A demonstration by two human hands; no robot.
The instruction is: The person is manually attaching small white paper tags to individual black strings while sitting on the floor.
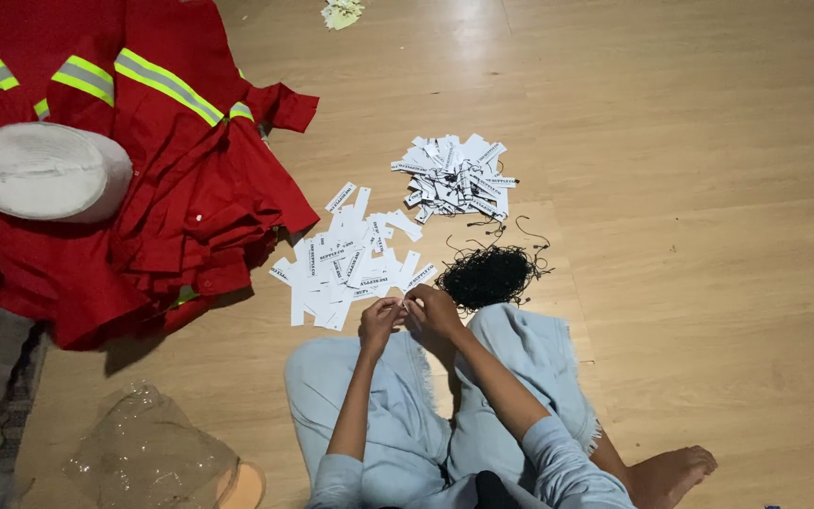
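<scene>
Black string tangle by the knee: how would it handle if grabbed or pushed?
The string tangle looks floppy and light: thin loose loops stray from its edge. Likely lifts as one snagged clump, trailing strands. Pushed, it would probably drag and deform, not roll.

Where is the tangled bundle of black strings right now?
In the head view, the tangled bundle of black strings lies on the wooden floor, just right of centre, beyond the right hand and below the farther pile of white paper tags.
</scene>
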